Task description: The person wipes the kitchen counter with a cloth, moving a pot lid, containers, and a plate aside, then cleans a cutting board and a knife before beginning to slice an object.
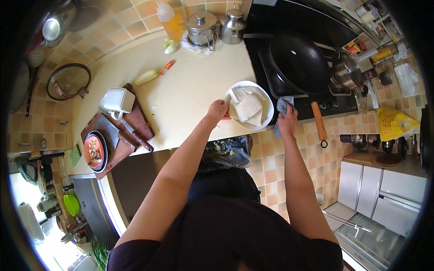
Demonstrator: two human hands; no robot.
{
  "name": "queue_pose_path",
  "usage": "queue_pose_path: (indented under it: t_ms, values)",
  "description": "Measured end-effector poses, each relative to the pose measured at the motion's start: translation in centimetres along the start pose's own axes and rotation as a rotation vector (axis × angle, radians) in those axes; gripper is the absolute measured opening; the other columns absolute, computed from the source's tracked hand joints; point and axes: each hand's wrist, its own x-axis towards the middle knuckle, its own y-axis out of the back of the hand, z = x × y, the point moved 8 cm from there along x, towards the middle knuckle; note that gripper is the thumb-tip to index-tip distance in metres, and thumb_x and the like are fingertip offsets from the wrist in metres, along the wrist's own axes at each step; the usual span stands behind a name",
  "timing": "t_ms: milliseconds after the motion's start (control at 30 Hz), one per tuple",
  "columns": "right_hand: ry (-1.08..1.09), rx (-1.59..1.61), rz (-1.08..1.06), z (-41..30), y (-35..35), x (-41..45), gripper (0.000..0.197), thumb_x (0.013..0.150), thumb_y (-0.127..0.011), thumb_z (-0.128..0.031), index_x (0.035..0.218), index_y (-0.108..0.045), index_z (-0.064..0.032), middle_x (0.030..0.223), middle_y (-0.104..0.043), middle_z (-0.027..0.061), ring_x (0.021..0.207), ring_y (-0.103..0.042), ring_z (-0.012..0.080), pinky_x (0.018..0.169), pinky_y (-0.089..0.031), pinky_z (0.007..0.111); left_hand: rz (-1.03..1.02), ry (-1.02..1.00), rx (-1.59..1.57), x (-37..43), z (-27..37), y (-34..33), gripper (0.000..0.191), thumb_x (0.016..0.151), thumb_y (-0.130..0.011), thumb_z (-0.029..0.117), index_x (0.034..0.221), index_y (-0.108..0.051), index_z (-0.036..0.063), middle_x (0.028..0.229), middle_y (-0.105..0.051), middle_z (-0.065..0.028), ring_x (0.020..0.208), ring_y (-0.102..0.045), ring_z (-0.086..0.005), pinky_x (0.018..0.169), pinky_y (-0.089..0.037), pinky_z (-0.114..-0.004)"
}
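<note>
A white bowl [270, 103] holding several pale white slabs [249, 106], which look like tofu, sits at the countertop's right front corner beside the stove. My left hand [218, 110] grips the bowl's left rim, its fingertips partly hidden beneath the edge. In my right hand [288, 120] is a crumpled grey cloth [284, 103], at the stove's front edge just right of the bowl. A black wok [298, 67] rests on the burner beyond the cloth, its wooden handle [318, 118] pointing toward me.
On the left, a wooden cutting board [142, 118] carries a cleaver [108, 130], another knife [130, 130], a white square container [118, 100] and a plate of chopped food [95, 152]. Steel pots [201, 30] and an oil bottle [169, 22] stand against the tiled wall. A waste bag [227, 152] hangs below the counter.
</note>
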Motion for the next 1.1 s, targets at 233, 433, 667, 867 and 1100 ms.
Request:
queue_pose_path:
  t_ms: [233,433,667,867,1100]
  values:
    - [0.064,-0.026,0.017,-0.9,-0.6,-0.6,0.059,0.078,-0.067,-0.023,0.135,-0.05,-0.0248,0.121,-0.052,0.0162,0.109,-0.057,0.0367,0.087,-0.051,0.045,-0.022,-0.108,0.103,-0.7,-0.8,1.0,0.015,0.09,-0.054,0.004,0.099,-0.061,-0.006,0.089,-0.067,-0.0143,0.072,-0.068,-0.0206,0.068,-0.061,-0.032]
    - [0.365,0.012,0.102,-8.9,-0.9,-7.9,0.059,0.072,-0.071,-0.018,0.129,-0.055,-0.0176,0.107,-0.053,0.0156,0.1,-0.056,0.0363,0.083,-0.049,0.047,0.209,-0.092,0.005,-10.4,-4.3,7.2,0.022,0.089,-0.056,0.005,0.104,-0.057,-0.0107,0.093,-0.066,-0.016,0.079,-0.068,-0.0212,0.067,-0.062,-0.033]
    - [0.527,0.497,-0.303,-16.3,-4.0,-10.3,0.044,0.076,-0.071,-0.013,0.117,-0.059,-0.0128,0.107,-0.058,0.0145,0.096,-0.061,0.0353,0.081,-0.051,0.044,0.439,-0.015,-0.136,-22.7,-9.5,17.3,0.018,0.093,-0.059,0.01,0.105,-0.061,-0.0042,0.09,-0.067,-0.007,0.077,-0.065,-0.0136,0.066,-0.056,-0.027]
    - [0.464,0.201,-0.05,-20.4,-1.1,8.0,0.047,0.082,-0.061,-0.013,0.128,-0.057,-0.0222,0.126,-0.056,0.0135,0.114,-0.054,0.0366,0.095,-0.046,0.046,0.652,-0.012,-0.33,-30.0,-13.6,20.3,0.021,0.096,-0.058,0.012,0.11,-0.059,-0.0035,0.098,-0.069,-0.009,0.083,-0.069,-0.0155,0.073,-0.059,-0.03]
    - [0.461,-0.139,-0.1,-24.4,-10.4,12.7,0.052,0.089,-0.048,-0.015,0.14,-0.048,-0.0253,0.146,-0.045,0.0008,0.14,-0.033,0.0265,0.108,-0.03,0.056,0.796,-0.108,-0.65,-32.6,-14.4,19.0,0.022,0.096,-0.059,0.015,0.112,-0.06,-0.0007,0.099,-0.069,-0.0078,0.085,-0.069,-0.0147,0.076,-0.058,-0.028]
